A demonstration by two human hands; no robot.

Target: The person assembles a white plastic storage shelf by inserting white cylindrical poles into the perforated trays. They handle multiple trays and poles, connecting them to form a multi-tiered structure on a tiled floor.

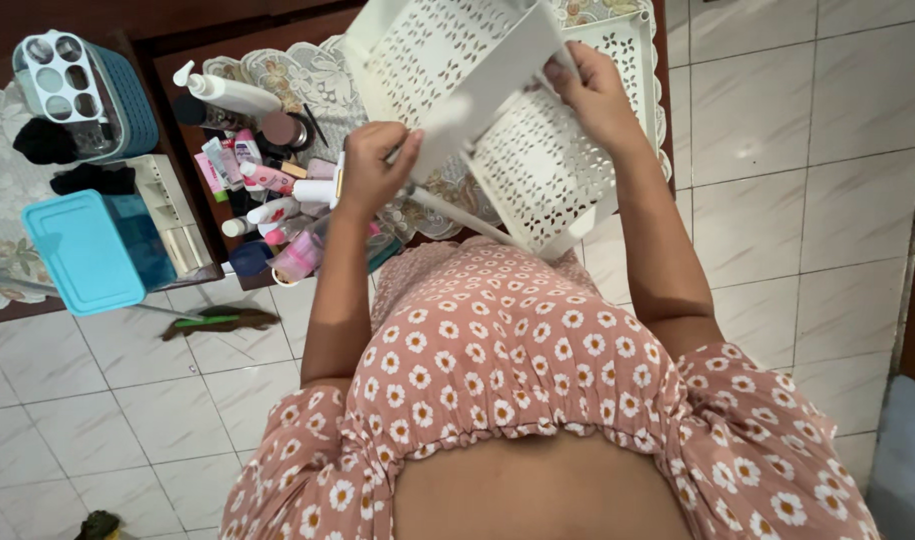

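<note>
While held above desk [308, 30], one white perforated rack [523, 150]: left hand [373, 165] grasping its edge, right hand [593, 95] grasping its top. Two blue boxes [98, 245] left; cosmetics pile [268, 190] beside, uncountable.

White perforated rack's [518, 150] top beyond the upper edge, bottles [268, 195] too crowded to distinguish.

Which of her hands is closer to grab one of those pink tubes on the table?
Probably the left hand. It grips the near edge of the white perforated rack right above the pink tubes. The right hand holds the rack's far side, away from them.
</note>
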